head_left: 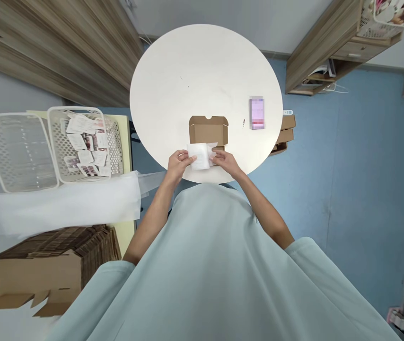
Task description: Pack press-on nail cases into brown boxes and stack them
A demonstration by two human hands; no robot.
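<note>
A white, partly see-through wrapped packet (199, 157) is held between my two hands near the front edge of the round white table. My left hand (178, 165) pinches its left side with thumb and fingers. On the other side, my right hand (226, 161) grips a loose, sheer flap of the wrapping. Whatever lies inside the wrapping is hidden. Just behind the packet sits an open brown cardboard box (209, 131), its lid flaps spread; the packet covers part of its front.
A phone (257, 112) lies on the round table (202, 61) at right. On the left side table, a white basket (115, 147) holds small packs beside a clear-looking basket (17, 151), a white wrapping roll (60, 203) and stacked flat cardboard boxes (35, 274). Small boxes (286, 135) stand beyond the table's right edge.
</note>
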